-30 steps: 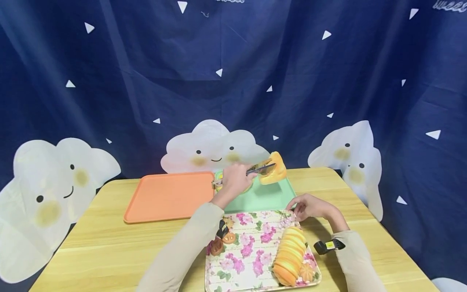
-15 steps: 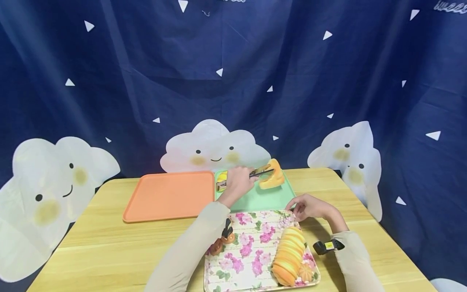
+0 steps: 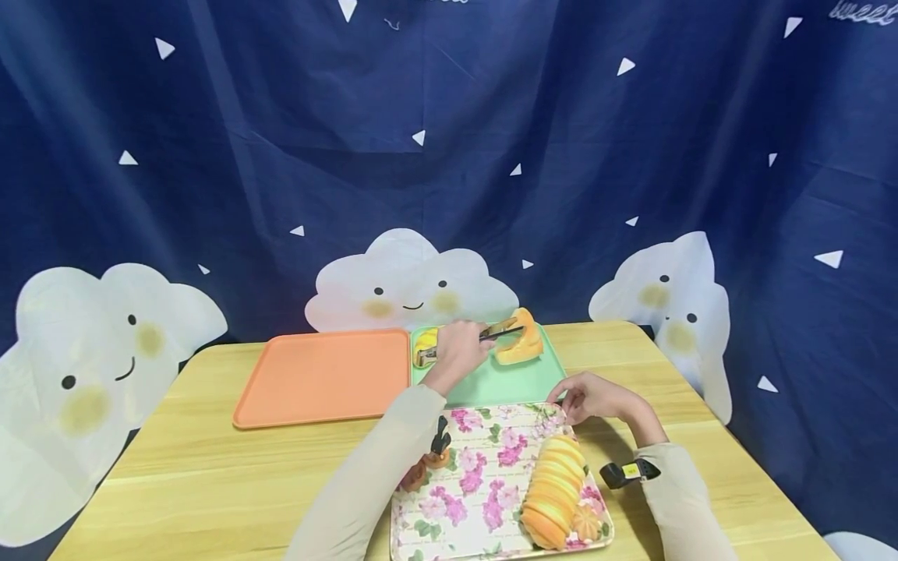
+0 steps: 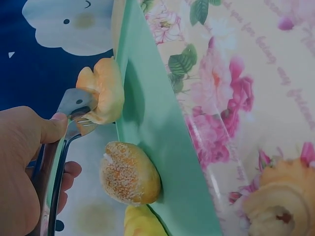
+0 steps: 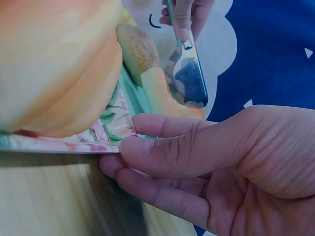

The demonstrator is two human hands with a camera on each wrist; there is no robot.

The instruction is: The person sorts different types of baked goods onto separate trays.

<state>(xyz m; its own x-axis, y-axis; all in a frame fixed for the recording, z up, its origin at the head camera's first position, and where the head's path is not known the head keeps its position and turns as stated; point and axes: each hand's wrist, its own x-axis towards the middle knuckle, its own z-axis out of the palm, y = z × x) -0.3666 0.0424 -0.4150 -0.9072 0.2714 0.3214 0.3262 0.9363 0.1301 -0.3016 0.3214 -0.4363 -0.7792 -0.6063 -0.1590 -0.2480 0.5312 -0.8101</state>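
My left hand (image 3: 461,348) is curled round a pair of metal tongs (image 4: 74,103), the thumb along one arm. The tips of the tongs pinch a curved bread roll (image 3: 525,348), which is over the far right part of the green tray (image 3: 491,386); whether its underside touches the tray I cannot tell. On the same tray, nearer my left hand, lie a sesame bun (image 4: 130,172) and, just beside it, a yellow piece (image 4: 142,223), partly cut off in the left wrist view. My right hand (image 5: 221,167) pinches the far right corner of the flowered tray (image 3: 484,456) between thumb and fingers. This tray lies just on the near side of the green one. Along its right side rests a long ridged loaf (image 3: 554,491), with a small cookie (image 3: 586,522) next to it; round biscuits (image 3: 414,477) at its left edge are partly hidden by my left sleeve (image 3: 372,471). The orange tray (image 3: 323,378) lies left of the green tray on the wooden desk (image 3: 175,475), before a dark blue curtain (image 3: 421,93).
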